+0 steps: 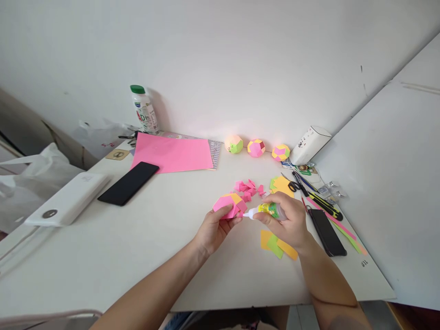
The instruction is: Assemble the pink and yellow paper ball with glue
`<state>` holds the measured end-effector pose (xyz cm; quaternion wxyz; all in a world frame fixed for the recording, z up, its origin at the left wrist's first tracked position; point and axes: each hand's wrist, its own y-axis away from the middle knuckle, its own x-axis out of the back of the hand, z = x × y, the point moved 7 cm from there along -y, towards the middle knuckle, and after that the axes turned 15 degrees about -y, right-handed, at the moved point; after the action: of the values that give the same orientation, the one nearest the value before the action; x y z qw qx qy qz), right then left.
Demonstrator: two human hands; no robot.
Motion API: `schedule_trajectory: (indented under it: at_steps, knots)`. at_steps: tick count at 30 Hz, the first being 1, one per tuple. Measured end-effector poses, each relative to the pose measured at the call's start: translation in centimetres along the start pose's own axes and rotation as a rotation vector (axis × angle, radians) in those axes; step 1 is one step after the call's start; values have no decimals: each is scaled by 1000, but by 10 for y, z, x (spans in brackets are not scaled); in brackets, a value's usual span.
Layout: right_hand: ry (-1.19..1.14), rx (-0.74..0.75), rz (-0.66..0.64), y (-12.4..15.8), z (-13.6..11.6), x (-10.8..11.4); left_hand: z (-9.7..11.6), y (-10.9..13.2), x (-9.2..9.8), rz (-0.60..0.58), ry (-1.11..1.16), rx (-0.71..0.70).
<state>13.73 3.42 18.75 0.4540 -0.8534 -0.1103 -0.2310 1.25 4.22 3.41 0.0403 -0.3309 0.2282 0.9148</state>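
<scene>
My left hand [216, 228] is closed on a partly built pink and orange paper polyhedron [229, 204], held just above the white table [137, 243]. My right hand [288, 221] grips a small glue bottle [267, 210] with a yellow-green label. Its white nozzle points left and sits at the right edge of the paper shape. Several small folded pink paper pieces [248, 187] lie just behind the hands. Orange and green paper squares [277, 245] lie under my right wrist.
Three finished paper balls [256, 147] stand by the wall. A pink sheet [172, 153], a black phone [129, 183], a white power bank [70, 198] and a green-capped bottle [144, 109] lie left. Scissors [292, 183], cutters [325, 206], a black case [326, 231] lie right.
</scene>
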Motion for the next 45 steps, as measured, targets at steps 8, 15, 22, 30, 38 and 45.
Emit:
schedule_trajectory:
  at_steps: [8, 15, 22, 30, 38, 45]
  knots:
    - [-2, 25, 1, 0, -1, -2, -2, -1, 1, -6, 6, 6]
    - [-16, 23, 9, 0, -2, 0, -2, -2, 2, -4, 7, 10]
    - [18, -38, -27, 1, 3, 3, -2, -3, 1, -12, -12, -3]
    - [-111, -229, 91, 3, 15, 24, 5, 0, 1, -10, 59, -1]
    - [-514, -873, -37, 33, 96, 43, 7, 2, 0, -35, 111, -1]
    - [-389, -1039, -215, 116, 161, 55, 10, 4, -7, -138, 167, -5]
